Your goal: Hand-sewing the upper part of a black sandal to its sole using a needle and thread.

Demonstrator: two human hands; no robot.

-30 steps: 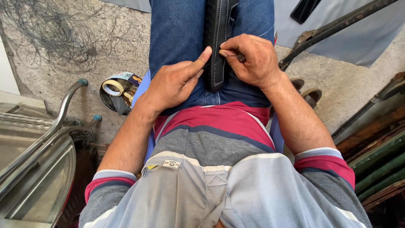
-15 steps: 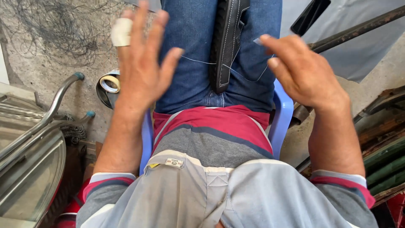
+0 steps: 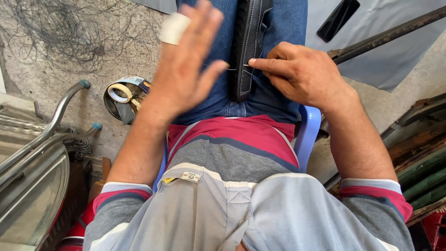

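**Hands at a black stitched strap, thread drawn taut**

Right hand (image 3: 304, 74) pinching at the edge of a black leather strap (image 3: 248, 46), thumb and forefinger closed on a fine pale thread (image 3: 218, 67), perhaps a needle too, though too small to tell. Strap lying lengthwise along the lap on blue jeans (image 3: 283, 28), white stitching down its border. Left hand (image 3: 186, 69) raised above the left thigh, fingers spread and loose, gripping nothing firmly; white tape bandage (image 3: 174, 28) wrapped on one fingertip. Thread running from the strap's edge toward that open palm; unclear whether looped round a finger.

Risks, as a judgement: thread snapping or cutting into a finger if pulled hard sideways; strap sliding off the knees, since only the pinch steadies it; a tangle if slack drops onto the lap.

Packaging and labels: round tin (image 3: 125, 97) on the concrete floor beside the left leg, printed multicoloured wrap on its rim, roll of pale tape (image 3: 120, 92) inside. Small white rectangular tag (image 3: 190, 176) sewn on the grey shirt near the chest, yellow tab just left of it.
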